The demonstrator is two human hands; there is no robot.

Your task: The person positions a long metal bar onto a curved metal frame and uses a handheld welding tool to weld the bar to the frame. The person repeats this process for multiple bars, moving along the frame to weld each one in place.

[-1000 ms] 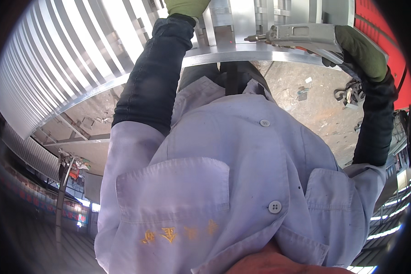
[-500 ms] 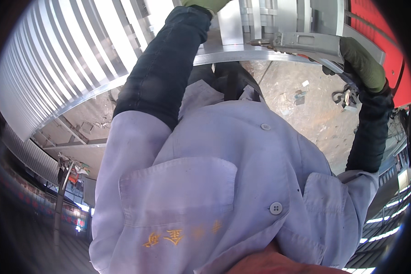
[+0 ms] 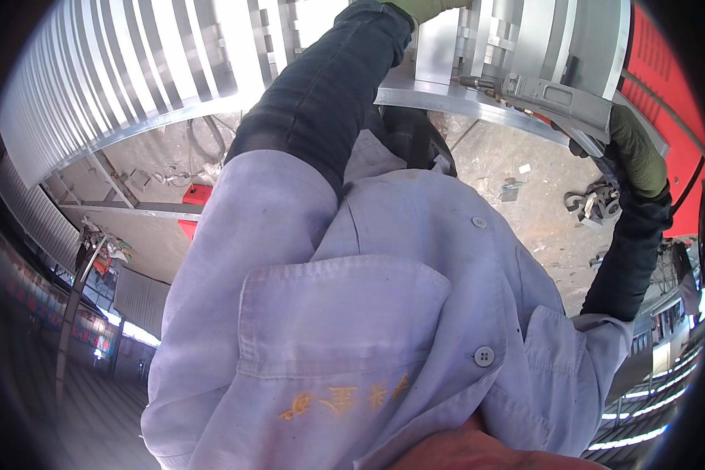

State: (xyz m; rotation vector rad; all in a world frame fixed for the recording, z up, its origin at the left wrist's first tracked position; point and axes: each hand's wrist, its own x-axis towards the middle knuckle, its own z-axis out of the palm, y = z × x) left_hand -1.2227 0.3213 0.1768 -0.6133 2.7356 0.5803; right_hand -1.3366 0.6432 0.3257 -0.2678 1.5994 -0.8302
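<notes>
My right hand [image 3: 639,153], in a green glove, is wrapped round the rear end of a grey welding gun [image 3: 556,95]. Its narrow brownish nozzle [image 3: 475,82] points left and lies close to the near edge of a silvery metal panel [image 3: 439,51]; whether it touches cannot be made out. At the top edge of the picture my left hand [image 3: 429,7], also gloved in green, reaches over the panel's slats. Its fingers are mostly cut off by the frame, so their grip stays hidden.
A red cabinet-like machine [image 3: 677,117] stands to the right, with a dark cable beside it. Below the panel's metal edge rail [image 3: 462,104] lies a concrete floor [image 3: 486,149] with scraps and a dark heap of straps or hose [image 3: 595,202]. Red objects [image 3: 197,194] sit left by a metal frame.
The view has shifted, so the panel, arms and welding gun appear farther right and the gun slightly lower. My right hand keeps its hold. Red objects now show at left.
</notes>
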